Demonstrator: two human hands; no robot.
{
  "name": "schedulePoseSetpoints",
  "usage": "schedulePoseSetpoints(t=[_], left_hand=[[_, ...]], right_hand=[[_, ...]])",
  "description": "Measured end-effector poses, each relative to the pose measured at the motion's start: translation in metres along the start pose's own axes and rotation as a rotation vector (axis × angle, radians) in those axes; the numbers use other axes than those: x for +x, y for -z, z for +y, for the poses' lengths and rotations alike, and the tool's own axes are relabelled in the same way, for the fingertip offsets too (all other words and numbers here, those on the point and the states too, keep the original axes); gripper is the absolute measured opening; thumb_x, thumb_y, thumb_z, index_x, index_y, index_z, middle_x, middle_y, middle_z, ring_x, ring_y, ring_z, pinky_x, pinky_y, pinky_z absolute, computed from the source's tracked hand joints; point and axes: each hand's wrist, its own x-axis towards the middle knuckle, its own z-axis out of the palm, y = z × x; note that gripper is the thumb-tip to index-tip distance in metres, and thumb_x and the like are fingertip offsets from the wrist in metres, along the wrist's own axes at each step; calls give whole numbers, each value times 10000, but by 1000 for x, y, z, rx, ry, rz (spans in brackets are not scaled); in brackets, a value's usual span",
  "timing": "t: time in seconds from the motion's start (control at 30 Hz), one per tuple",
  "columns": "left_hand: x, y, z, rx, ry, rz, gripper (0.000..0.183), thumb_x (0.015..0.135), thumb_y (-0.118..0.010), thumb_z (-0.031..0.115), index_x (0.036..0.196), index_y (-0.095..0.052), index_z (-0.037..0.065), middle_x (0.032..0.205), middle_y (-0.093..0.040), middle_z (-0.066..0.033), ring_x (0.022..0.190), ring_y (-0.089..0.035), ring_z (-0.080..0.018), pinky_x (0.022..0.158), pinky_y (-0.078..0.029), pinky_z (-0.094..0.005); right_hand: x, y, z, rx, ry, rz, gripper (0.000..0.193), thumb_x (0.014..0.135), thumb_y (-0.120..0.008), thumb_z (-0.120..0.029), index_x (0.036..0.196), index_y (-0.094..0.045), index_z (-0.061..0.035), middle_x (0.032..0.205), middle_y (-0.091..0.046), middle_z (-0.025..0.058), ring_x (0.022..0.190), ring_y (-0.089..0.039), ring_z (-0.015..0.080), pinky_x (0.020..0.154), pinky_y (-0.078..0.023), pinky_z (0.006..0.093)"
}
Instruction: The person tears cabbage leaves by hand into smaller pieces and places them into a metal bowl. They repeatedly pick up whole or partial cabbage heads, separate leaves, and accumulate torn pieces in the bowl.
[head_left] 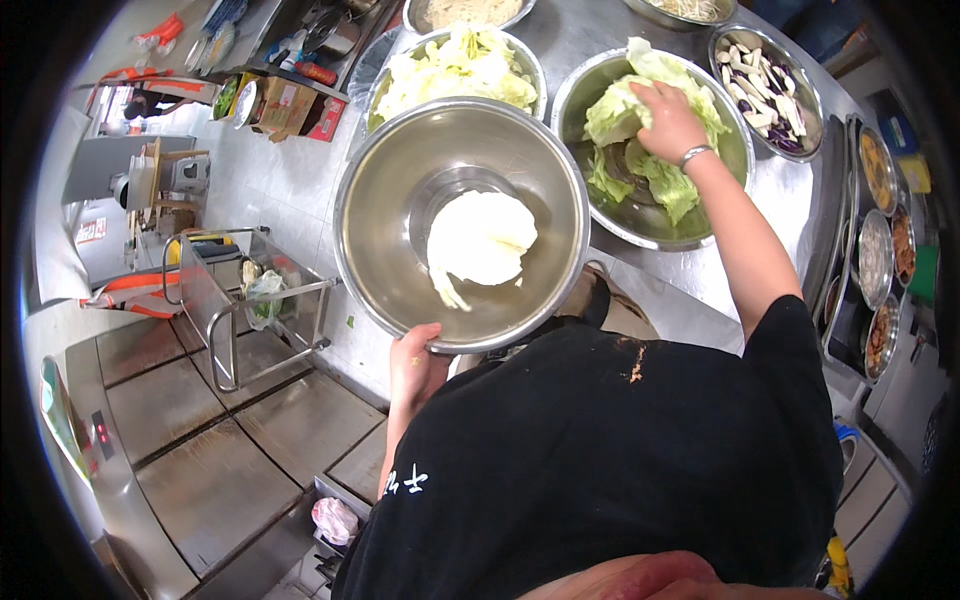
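My left hand point(414, 368) is closed on the near rim of a large steel bowl point(375, 215), tilted in front of my body. Inside it lies a pale, whitish lump point(482, 238) with a thin strip hanging off; it is too bright to make out its kind surely. My right hand point(670, 120), with a bracelet at the wrist, reaches into a second steel bowl point(575, 100) on the counter. Its fingers are bent over green cabbage leaves point(615, 115); the fingertips are partly hidden. Behind the held bowl, another bowl is heaped with torn yellow-green cabbage point(460, 75).
A bowl of cut eggplant point(765, 95) stands at the right on the steel counter point(775, 210). Dishes of food point(876, 260) sit along the far right. To the left are a metal cart point(265, 320) on the floor and a cardboard box point(285, 103).
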Motion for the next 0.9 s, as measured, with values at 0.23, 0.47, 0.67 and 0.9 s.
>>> schedulePoseSetpoints(t=[0.23, 0.47, 0.67, 0.9], left_hand=[[4, -13, 1, 27, 12, -8, 461, 851, -545, 63, 1258, -479, -143, 1220, -614, -241, 1121, -619, -359, 1004, -468, -485], [2, -33, 8, 73, 59, -45, 490, 861, -536, 56, 1304, -445, -133, 1251, -593, -237, 1131, -611, -355, 1012, -460, -479], [2, -45, 8, 133, 51, -18, 440, 890, -527, 57, 1277, -469, -144, 1189, -621, -248, 1092, -629, -356, 979, -476, -484], [8, -53, 12, 151, 86, -72, 469, 870, -526, 17, 1315, -446, -107, 1231, -597, -232, 1102, -627, -338, 923, -525, -468]], right_hand=[[-7, 38, 36, 547, -90, -64, 563, 772, -619, -124, 1331, -596, -63, 1129, -693, 154, 929, -662, 208, 886, -504, 297], [-38, 72, 46, 1135, -407, 26, 577, 820, -617, -81, 1386, -535, -5, 1138, -657, 78, 962, -607, 122, 828, -483, 244], [-70, 143, -10, 1295, -89, 97, 617, 852, -563, -2, 1456, -436, 5, 1332, -576, 124, 1166, -587, 179, 1003, -451, 288], [-72, 129, -128, 1039, 319, 0, 607, 772, -572, -105, 1379, -564, -112, 1307, -598, 95, 1185, -581, 206, 1009, -473, 337]])
